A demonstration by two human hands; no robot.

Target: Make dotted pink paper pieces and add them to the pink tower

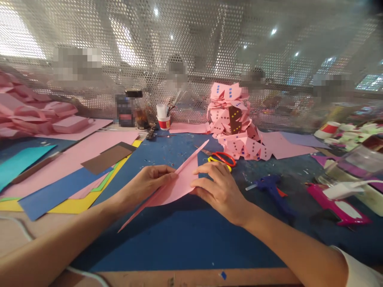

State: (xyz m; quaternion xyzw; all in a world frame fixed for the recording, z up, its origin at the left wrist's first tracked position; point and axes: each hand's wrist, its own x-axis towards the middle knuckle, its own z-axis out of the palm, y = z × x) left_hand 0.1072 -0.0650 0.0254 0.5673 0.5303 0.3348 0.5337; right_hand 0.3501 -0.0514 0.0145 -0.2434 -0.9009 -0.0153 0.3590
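A folded sheet of pink paper [182,182] is held above the blue work surface [179,243] in the head view. My left hand [154,178] pinches it along the slanted crease, thumb on the near side. On the other side, my right hand [220,189] grips the paper's loose right edge between thumb and fingers. The two layers stand apart toward the right and meet at the fold. Just beyond my right hand lie scissors [224,158] with red and yellow handles. A blue glue gun [272,189] rests to the right of that hand.
Pink dotted paper pieces [230,119] are stacked at the back. Coloured paper sheets [68,187] lie at left, near a pink paper pile [36,111]. A paper cup [163,119] and a jar [140,111] stand by the perforated screen [191,48]. A pink power strip [338,205] is at right.
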